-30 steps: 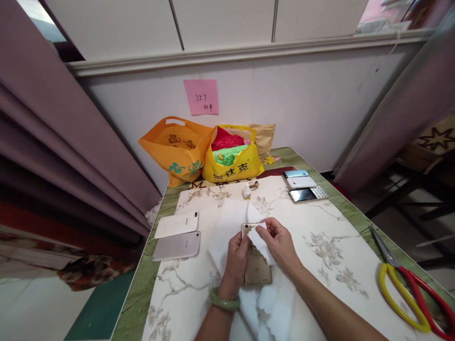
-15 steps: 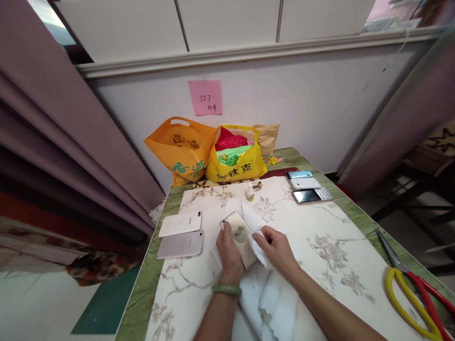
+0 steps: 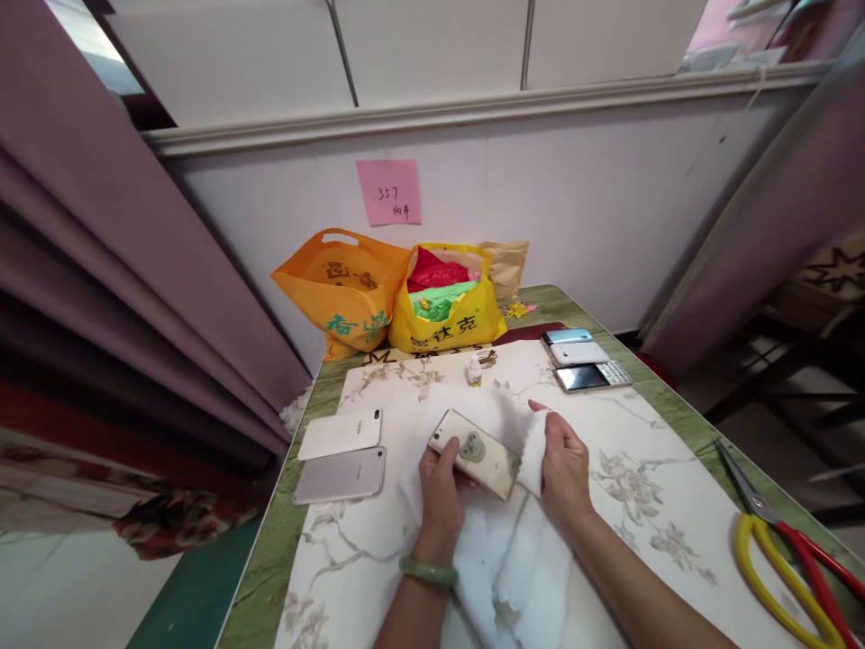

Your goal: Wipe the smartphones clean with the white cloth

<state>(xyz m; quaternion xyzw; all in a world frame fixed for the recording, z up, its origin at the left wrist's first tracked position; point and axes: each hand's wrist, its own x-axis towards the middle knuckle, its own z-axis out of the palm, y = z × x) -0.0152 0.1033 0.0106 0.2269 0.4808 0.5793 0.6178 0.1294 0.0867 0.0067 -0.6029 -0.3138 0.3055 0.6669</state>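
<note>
My left hand (image 3: 442,482) is closed round the left end of a gold smartphone (image 3: 493,464), thumb on its back. A green bear-shaped grip (image 3: 472,446) sits on the back of that phone. At the phone's right end, my right hand (image 3: 566,464) grips a white cloth (image 3: 532,455) bunched under its fingers. The rest of the cloth hangs down beneath the phone towards me. To the left lie a white smartphone (image 3: 341,434) and a silver-pink smartphone (image 3: 341,476), both face down. A small white bottle (image 3: 474,370) stands beyond my hands.
Several phones, among them a keypad phone (image 3: 593,376), lie at the back right. Large scissors (image 3: 760,509) with yellow and red handles rest at the right edge. An orange bag (image 3: 344,288) and a stuffed yellow bag (image 3: 450,320) stand by the wall.
The phone has turned so that its far end points more to the right. My right hand has moved right with the cloth, off the phone's back to its end.
</note>
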